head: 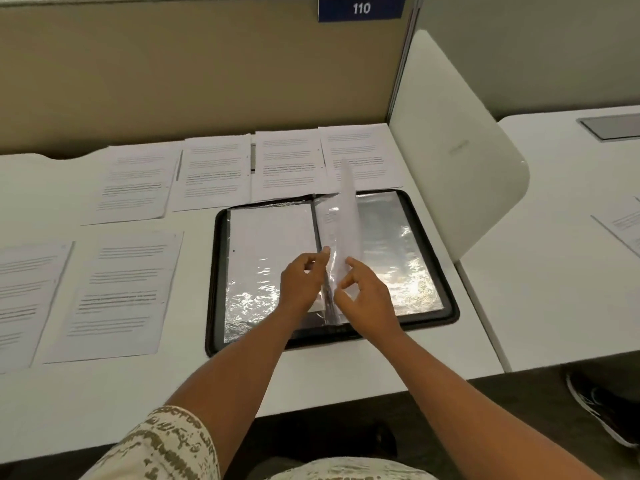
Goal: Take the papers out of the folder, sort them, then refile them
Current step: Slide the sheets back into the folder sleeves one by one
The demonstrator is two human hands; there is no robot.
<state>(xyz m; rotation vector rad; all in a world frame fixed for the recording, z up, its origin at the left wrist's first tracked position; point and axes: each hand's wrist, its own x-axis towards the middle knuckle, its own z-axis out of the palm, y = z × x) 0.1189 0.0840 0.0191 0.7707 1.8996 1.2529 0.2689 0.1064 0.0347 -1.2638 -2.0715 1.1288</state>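
A black display folder (450,306) lies open on the white desk, its clear plastic sleeves glinting. One sleeve (341,216) stands upright at the spine with a printed sheet inside it. My left hand (303,282) pinches the lower edge of that sleeve from the left. My right hand (363,296) sits on its right side, fingers curled at the sleeve's opening, index finger raised. The left page (270,237) holds a blank-looking white sheet. Several printed sheets lie spread on the desk: a row behind the folder (214,171) and more at the left (121,292).
A beige partition (194,71) with a blue "110" sign (361,8) closes the back of the desk. A white chair back (450,143) stands at the right, then another white desk (571,237) with a sheet on it. A shoe (602,407) shows below.
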